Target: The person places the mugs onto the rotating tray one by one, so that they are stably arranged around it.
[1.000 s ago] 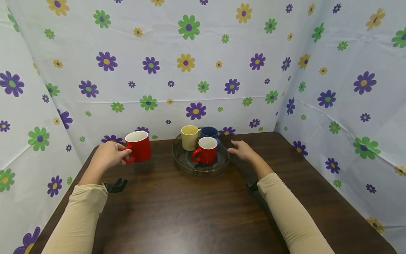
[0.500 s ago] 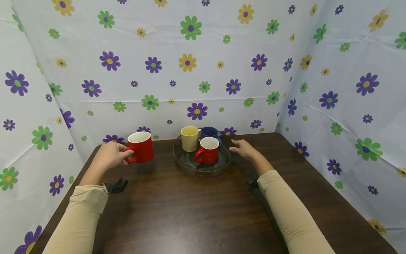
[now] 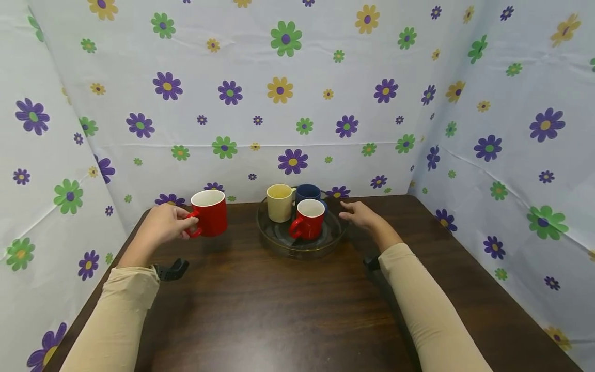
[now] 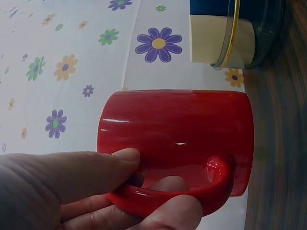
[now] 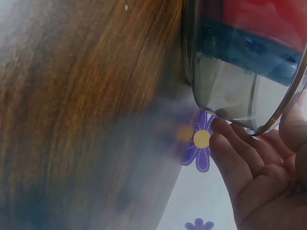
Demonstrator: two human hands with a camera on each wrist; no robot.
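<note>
My left hand (image 3: 167,225) pinches the handle of a red mug (image 3: 211,213) at the left, holding it upright; in the left wrist view the thumb and fingers close round the handle (image 4: 168,199). At the back middle stands a round glass dish (image 3: 297,252) with a gold-coloured rim. In it are a second red mug (image 3: 310,219), a yellow mug (image 3: 279,204) and a blue mug (image 3: 308,192), all upright. My right hand (image 3: 364,217) is beside the dish's right rim, fingers loosely extended. In the right wrist view its fingertips meet the glass edge; whether they press on it is unclear.
Under everything is a dark brown wooden table (image 3: 260,305). A white cloth (image 3: 195,119) with purple, green and yellow flowers hangs behind and along both sides. A black band (image 3: 172,269) is on the left wrist.
The head view has shifted slightly, so the scene sits a little farther right. Both hands keep their places: the left on the red mug's handle, the right at the dish's rim.
</note>
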